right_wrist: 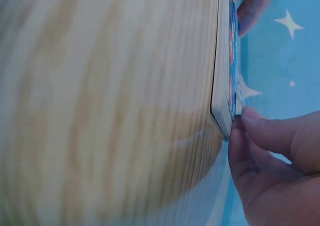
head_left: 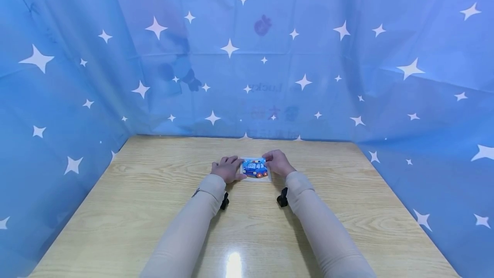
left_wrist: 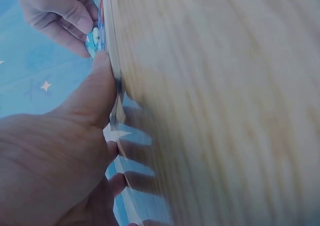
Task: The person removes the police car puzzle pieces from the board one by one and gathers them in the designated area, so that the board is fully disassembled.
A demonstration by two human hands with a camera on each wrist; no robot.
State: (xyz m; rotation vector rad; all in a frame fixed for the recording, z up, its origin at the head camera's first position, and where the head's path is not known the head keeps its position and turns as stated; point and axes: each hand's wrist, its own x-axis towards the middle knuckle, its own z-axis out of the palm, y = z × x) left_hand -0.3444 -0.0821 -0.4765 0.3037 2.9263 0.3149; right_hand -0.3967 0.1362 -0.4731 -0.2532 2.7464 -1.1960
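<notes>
A flat picture board (head_left: 255, 169) with a blue cartoon car and a pale border lies on the table between my hands. My left hand (head_left: 228, 169) rests at its left side, fingers spread; in the left wrist view the left thumb (left_wrist: 102, 81) touches the board's edge. At the upper right corner is my right hand (head_left: 278, 163). Between its thumb and fingers, the left wrist view shows a small light-blue piece (left_wrist: 93, 42) with white on it, standing up from the board. In the right wrist view the right thumb (right_wrist: 250, 115) and fingertips meet at the board's corner.
The wooden table (head_left: 154, 209) reaches back to a blue curtain (head_left: 247, 55) with white stars, which also hangs on both sides. A black wrist camera (head_left: 283, 197) sits under the right cuff, another (head_left: 224, 201) under the left.
</notes>
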